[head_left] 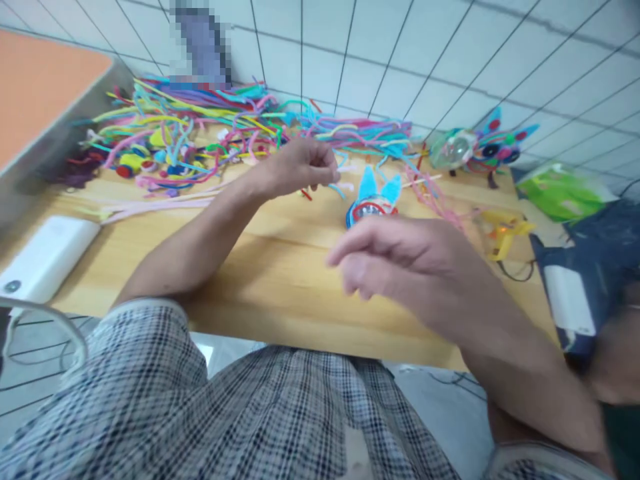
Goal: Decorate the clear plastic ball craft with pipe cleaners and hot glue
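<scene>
Where two hands [306, 165] [407, 260] hover — one toy [373, 202].

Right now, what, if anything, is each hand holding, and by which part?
Nothing shows in the right hand; whether the left hand grips anything is unclear.

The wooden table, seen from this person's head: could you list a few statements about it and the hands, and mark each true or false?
1. The right hand partly hides a small craft piece with blue ears. True.
2. It is the only blue-eared thing here. False: a second figure with blue ears stands near the tiled wall.
3. The left hand is nearer than the right to the colourful fuzzy sticks heaped by the wall. True.
4. The green package lies at the far left. False: it lies on the right.
5. A white box lies on the table's left side. True.
</scene>
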Demonstrator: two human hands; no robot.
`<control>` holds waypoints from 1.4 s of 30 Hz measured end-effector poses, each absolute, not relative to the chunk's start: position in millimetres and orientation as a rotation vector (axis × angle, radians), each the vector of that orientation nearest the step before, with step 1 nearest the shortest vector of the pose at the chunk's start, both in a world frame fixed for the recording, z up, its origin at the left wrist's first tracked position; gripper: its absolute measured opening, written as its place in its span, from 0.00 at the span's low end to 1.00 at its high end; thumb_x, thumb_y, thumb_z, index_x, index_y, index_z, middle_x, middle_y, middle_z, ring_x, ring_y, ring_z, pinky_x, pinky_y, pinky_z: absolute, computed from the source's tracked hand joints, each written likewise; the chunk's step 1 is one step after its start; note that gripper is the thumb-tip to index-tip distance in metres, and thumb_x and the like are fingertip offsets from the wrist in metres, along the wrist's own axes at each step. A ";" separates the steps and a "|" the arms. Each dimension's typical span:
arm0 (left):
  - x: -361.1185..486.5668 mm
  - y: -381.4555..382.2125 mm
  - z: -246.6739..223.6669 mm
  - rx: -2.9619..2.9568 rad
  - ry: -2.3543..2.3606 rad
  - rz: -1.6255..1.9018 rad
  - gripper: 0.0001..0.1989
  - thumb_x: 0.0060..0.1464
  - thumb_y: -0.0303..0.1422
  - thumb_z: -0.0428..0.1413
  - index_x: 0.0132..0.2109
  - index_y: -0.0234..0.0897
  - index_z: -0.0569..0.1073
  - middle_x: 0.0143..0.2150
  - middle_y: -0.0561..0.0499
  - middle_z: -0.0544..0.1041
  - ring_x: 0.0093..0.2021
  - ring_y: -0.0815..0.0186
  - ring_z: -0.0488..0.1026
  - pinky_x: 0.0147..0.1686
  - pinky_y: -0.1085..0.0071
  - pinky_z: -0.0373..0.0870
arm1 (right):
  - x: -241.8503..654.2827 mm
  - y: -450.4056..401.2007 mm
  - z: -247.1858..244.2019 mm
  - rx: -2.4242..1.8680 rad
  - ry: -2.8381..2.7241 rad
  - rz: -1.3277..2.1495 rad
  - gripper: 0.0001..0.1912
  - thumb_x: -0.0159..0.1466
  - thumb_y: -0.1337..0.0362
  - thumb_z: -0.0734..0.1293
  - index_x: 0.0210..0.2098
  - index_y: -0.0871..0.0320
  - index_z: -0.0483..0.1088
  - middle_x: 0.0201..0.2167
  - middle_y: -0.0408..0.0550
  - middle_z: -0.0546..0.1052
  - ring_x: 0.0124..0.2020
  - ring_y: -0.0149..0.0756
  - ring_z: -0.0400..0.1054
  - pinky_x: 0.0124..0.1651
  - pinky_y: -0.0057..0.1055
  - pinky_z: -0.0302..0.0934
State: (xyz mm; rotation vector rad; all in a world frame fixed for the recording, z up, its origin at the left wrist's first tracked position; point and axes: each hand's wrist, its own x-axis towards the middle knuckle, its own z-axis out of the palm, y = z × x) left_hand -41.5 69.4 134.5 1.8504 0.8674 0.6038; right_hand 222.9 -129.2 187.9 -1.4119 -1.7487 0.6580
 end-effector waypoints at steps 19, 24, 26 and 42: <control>-7.1 -46.1 139.2 2.163 0.430 0.397 0.05 0.70 0.31 0.63 0.42 0.37 0.82 0.35 0.53 0.82 0.33 0.70 0.74 0.37 0.73 0.64 | 194.5 -165.8 102.9 -1.467 -1.597 0.302 0.07 0.75 0.62 0.71 0.40 0.50 0.82 0.35 0.44 0.88 0.34 0.36 0.80 0.42 0.33 0.75; 8.8 -61.9 112.7 2.064 0.458 0.404 0.04 0.70 0.28 0.61 0.43 0.36 0.80 0.34 0.55 0.80 0.32 0.71 0.71 0.37 0.73 0.63 | 203.8 -180.1 86.6 -1.478 -1.520 0.375 0.05 0.73 0.62 0.73 0.39 0.50 0.82 0.33 0.42 0.87 0.33 0.36 0.80 0.40 0.32 0.75; 10.4 -68.3 105.4 1.969 0.464 0.391 0.04 0.70 0.29 0.61 0.43 0.36 0.79 0.33 0.56 0.78 0.32 0.71 0.69 0.37 0.73 0.63 | 206.2 -183.6 80.5 -1.445 -1.488 0.437 0.05 0.72 0.63 0.74 0.38 0.51 0.81 0.32 0.41 0.86 0.33 0.34 0.80 0.40 0.30 0.74; 8.3 -87.5 62.3 1.114 0.513 0.440 0.20 0.60 0.47 0.72 0.43 0.35 0.78 0.35 0.56 0.78 0.34 0.72 0.71 0.38 0.72 0.67 | 205.0 -171.9 59.0 -1.341 -1.132 1.033 0.14 0.66 0.50 0.82 0.35 0.52 0.83 0.31 0.41 0.82 0.28 0.29 0.72 0.33 0.27 0.67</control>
